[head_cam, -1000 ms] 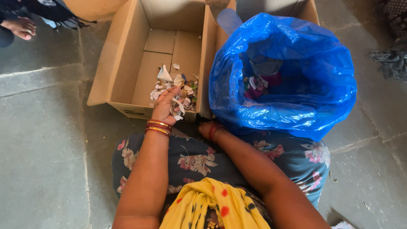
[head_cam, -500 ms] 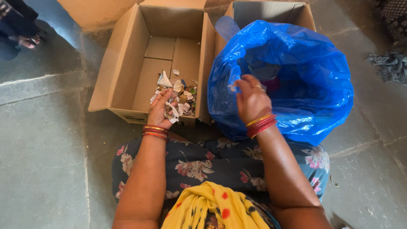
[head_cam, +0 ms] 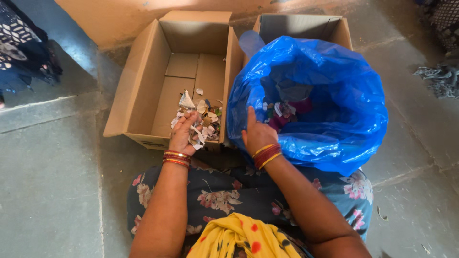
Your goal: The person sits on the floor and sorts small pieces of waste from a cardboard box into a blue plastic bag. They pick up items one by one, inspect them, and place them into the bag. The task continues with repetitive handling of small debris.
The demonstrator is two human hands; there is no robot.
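Left hand (head_cam: 183,134): my grip is curled over a handful of paper scraps (head_cam: 197,135), at the near edge of the box (head_cam: 143,81), held above the near wall.
Right hand (head_cam: 256,134): pressed on the near rim of the blue bag (head_cam: 334,119), just right of the box; fingers straight, grip flat and holding nothing I can see.
Scraps: a small heap (head_cam: 203,107) lies on the box floor in the near right corner, touching my left fingers; white, grey and coloured bits.
Bag: open wide, right beside the box, its side against the box wall; more scraps (head_cam: 282,111) lie at its bottom.
Second box (head_cam: 306,26): behind the bag, open.
Bangles (head_cam: 176,157): red and gold, on both wrists.
Floor (head_cam: 48,181): grey stone slabs under the box.
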